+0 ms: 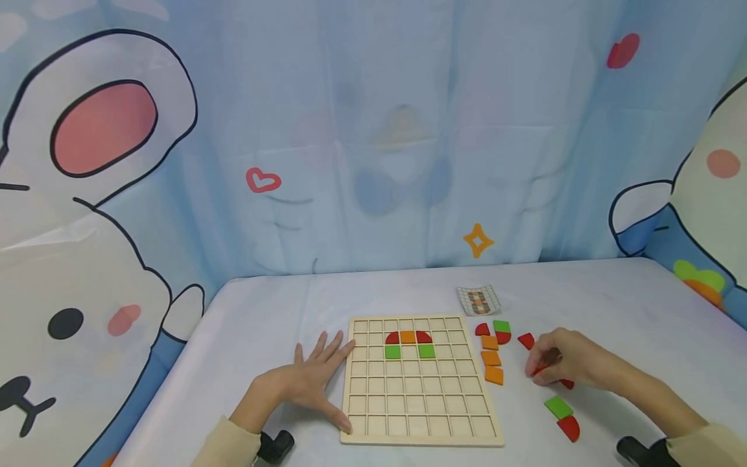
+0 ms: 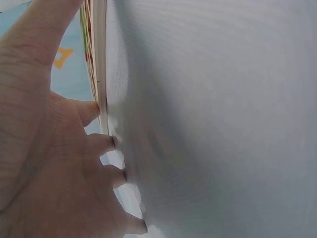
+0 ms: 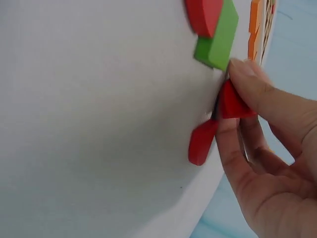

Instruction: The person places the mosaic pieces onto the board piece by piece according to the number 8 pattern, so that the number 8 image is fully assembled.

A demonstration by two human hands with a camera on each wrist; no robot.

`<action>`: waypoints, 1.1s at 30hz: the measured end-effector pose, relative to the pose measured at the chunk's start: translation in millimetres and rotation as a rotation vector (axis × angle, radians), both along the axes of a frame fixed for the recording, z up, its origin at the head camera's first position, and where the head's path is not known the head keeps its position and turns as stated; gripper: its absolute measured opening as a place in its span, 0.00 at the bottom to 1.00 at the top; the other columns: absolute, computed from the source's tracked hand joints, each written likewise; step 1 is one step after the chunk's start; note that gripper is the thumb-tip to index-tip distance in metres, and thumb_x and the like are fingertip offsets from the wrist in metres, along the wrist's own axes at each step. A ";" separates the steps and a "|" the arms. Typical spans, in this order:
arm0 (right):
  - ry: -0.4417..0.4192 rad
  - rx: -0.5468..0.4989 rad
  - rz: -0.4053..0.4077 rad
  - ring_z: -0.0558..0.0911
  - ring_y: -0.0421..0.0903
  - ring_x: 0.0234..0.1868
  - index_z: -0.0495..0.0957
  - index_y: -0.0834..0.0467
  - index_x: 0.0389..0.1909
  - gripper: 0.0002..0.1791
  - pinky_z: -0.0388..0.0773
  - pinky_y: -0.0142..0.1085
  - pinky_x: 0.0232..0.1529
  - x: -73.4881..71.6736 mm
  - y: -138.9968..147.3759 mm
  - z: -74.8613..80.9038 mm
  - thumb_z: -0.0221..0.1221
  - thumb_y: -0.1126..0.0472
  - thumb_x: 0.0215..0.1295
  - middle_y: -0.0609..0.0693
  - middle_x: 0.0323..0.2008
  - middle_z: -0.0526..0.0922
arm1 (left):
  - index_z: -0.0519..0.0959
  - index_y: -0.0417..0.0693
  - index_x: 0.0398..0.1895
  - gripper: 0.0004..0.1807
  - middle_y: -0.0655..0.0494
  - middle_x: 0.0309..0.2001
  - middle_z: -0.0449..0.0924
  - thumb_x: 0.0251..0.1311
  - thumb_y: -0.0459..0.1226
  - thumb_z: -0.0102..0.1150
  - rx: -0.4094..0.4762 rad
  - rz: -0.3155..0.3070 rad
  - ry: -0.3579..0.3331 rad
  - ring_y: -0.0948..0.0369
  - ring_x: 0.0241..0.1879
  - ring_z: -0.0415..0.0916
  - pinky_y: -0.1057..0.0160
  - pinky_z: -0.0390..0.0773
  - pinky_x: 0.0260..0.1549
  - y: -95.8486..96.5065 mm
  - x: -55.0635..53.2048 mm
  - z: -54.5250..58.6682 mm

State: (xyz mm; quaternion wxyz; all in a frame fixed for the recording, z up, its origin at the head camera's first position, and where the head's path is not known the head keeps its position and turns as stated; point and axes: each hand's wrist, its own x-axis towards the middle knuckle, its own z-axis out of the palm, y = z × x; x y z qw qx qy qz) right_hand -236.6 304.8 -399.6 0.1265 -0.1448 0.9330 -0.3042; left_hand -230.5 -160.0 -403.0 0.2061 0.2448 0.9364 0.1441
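We've got a white table (image 1: 648, 305) across the lower frame, with a pale blue cartoon curtain (image 1: 379, 71) filling everything above. The board (image 1: 422, 407) sits lower centre, coloured tiles (image 1: 407, 336) in some upper cells and loose pieces (image 1: 491, 359) to its right. We can't really make out the tiny print on the card (image 1: 478, 301) above those, and both sleeves (image 1: 230, 444) get cut off. In the head view, fingers mostly hide the red piece (image 3: 233, 101), clearer right of centre in the right wrist view. We see the left hand (image 1: 309, 381) lower left of centre, fingers spread, thumb and index against the board's left edge; the right hand (image 1: 567, 357), lower right, dips down, pinching that red piece between thumb and fingers.
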 end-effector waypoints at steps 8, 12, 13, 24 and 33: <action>0.026 -0.011 -0.030 0.78 0.46 0.32 0.87 0.61 0.36 0.08 0.83 0.29 0.35 3.0 -3.6 -2.5 0.74 0.72 0.58 0.46 0.31 0.83 | 0.39 0.55 0.87 0.73 0.45 0.86 0.29 0.47 0.60 0.81 0.013 0.001 -0.008 0.43 0.83 0.23 0.24 0.29 0.71 -2.6 -0.6 -1.7; 0.019 -0.012 -0.031 0.79 0.46 0.30 0.87 0.61 0.35 0.08 0.83 0.30 0.34 4.6 -6.0 -2.5 0.73 0.73 0.57 0.46 0.30 0.84 | 0.39 0.57 0.87 0.73 0.46 0.86 0.28 0.48 0.60 0.81 0.009 0.002 -0.015 0.43 0.83 0.23 0.24 0.29 0.71 -3.3 -0.8 -3.4; 0.021 -0.005 -0.026 0.79 0.46 0.30 0.87 0.61 0.34 0.08 0.83 0.30 0.34 5.3 -6.7 -1.9 0.73 0.74 0.57 0.46 0.30 0.83 | 0.39 0.57 0.87 0.73 0.46 0.86 0.28 0.48 0.60 0.81 0.008 0.002 -0.017 0.43 0.83 0.23 0.24 0.29 0.71 -3.2 -0.9 -3.7; 0.210 0.158 0.230 0.72 0.35 0.30 0.86 0.52 0.33 0.18 0.80 0.28 0.32 20.9 -32.4 5.6 0.73 0.79 0.52 0.37 0.31 0.80 | 0.40 0.55 0.87 0.72 0.45 0.86 0.29 0.49 0.60 0.80 0.024 -0.012 -0.001 0.43 0.83 0.22 0.24 0.29 0.71 -2.6 -1.6 -0.3; 0.280 0.057 0.236 0.75 0.32 0.30 0.85 0.54 0.34 0.19 0.83 0.30 0.35 18.0 -39.0 9.3 0.73 0.80 0.51 0.39 0.34 0.83 | 0.40 0.55 0.87 0.72 0.45 0.86 0.29 0.48 0.59 0.81 0.028 -0.010 -0.006 0.43 0.83 0.22 0.24 0.29 0.71 -2.0 -0.9 -0.3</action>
